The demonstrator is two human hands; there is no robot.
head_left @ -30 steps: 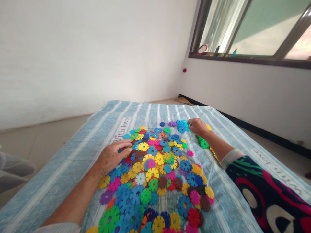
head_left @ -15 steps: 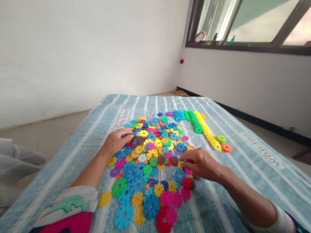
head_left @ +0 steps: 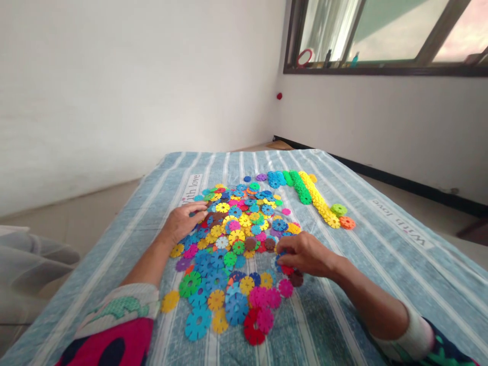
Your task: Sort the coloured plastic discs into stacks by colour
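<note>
A wide heap of slotted plastic snowflake discs (head_left: 222,243) in many colours lies on the striped cloth. At the heap's far left side, my left hand (head_left: 185,219) rests with fingers stretched out and thumb apart, the tips touching discs. My right hand (head_left: 308,254) is at the right edge, its fingers bent and closed together over blue and red discs; whether a disc is between them is hidden. Just below that hand lie a brown disc (head_left: 296,278) and a pink disc (head_left: 285,288). Near my left forearm, a yellow disc (head_left: 170,301) sits apart.
Beyond the heap, discs are lined up by colour: a long yellow row (head_left: 318,200), a green row (head_left: 300,188) and blue discs (head_left: 275,178). A lime disc (head_left: 339,209) and an orange disc (head_left: 347,222) lie at the row's near end. Striped cloth (head_left: 381,264) covers the table.
My right hand has moved slightly nearer to me along the heap's edge, now over the blue and red discs. My left hand keeps its place. The whole view has shifted a little.
</note>
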